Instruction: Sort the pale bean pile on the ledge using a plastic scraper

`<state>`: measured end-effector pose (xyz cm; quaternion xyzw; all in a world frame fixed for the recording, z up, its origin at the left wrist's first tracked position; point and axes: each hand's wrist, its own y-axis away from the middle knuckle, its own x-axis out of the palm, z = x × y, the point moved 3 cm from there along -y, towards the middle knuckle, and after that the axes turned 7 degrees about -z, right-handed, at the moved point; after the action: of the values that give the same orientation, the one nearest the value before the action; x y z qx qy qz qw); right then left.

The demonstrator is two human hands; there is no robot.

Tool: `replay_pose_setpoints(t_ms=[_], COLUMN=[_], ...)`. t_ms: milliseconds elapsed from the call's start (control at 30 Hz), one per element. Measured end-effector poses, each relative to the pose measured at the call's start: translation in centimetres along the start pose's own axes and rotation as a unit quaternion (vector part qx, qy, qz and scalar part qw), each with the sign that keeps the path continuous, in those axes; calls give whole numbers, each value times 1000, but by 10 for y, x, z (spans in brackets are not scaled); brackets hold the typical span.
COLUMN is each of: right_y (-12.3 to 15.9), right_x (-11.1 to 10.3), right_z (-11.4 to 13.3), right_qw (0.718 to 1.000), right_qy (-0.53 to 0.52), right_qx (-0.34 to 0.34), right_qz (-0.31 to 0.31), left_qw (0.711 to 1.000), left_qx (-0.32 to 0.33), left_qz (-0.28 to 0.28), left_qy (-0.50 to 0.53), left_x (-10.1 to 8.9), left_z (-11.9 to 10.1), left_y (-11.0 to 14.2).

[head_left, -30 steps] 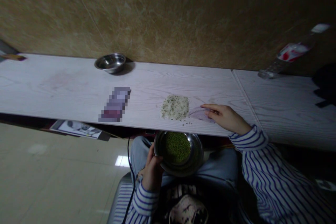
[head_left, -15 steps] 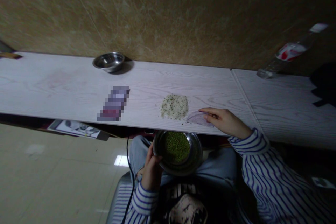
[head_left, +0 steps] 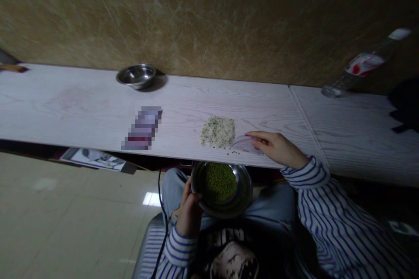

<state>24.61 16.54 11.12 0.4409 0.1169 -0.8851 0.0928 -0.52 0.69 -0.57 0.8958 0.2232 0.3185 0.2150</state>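
My left hand (head_left: 190, 209) grips the rim of a steel bowl (head_left: 244, 200) at its left side. Green mung beans (head_left: 221, 182) lie inside this bowl, which is held over the lap just below the table's front edge. On the table, my right hand (head_left: 278, 147) pinches a see-through, half-round plastic piece like a protractor (head_left: 245, 144) between thumb and fingers. Its left edge meets the right side of a flat pile of white rice grains mixed with green beans (head_left: 218, 132). A few loose beans (head_left: 233, 153) are scattered near the table edge under the pile.
A second steel bowl (head_left: 135, 76) stands by the wall at the back left of the white table (head_left: 183, 96). A pixelated flat object (head_left: 143, 128) lies left of the pile. A plastic bottle (head_left: 363, 64) and a dark object (head_left: 406, 104) are at the right.
My right hand has shifted slightly left with the plastic piece, closer against the pile. My left hand and the bowl of beans hold still.
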Motion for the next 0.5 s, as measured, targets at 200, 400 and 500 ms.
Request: replay_pose_setpoints(t_ms=[200,400,500], right_y=[2,6,6], right_x=[0,1,4], right_z=[4,7,12], right_qw=[1000,1000,1000], right_qy=[-1,15,21], right_qx=[-9,-4,-7], right_qz=[17,16,20], left_qw=[1000,1000,1000], left_qx=[-5,-18,-4], left_qz=[1,6,8], left_qy=[3,8,9], left_x=[-1,0,1], left_z=[0,1,0], left_y=[-1,-1,0])
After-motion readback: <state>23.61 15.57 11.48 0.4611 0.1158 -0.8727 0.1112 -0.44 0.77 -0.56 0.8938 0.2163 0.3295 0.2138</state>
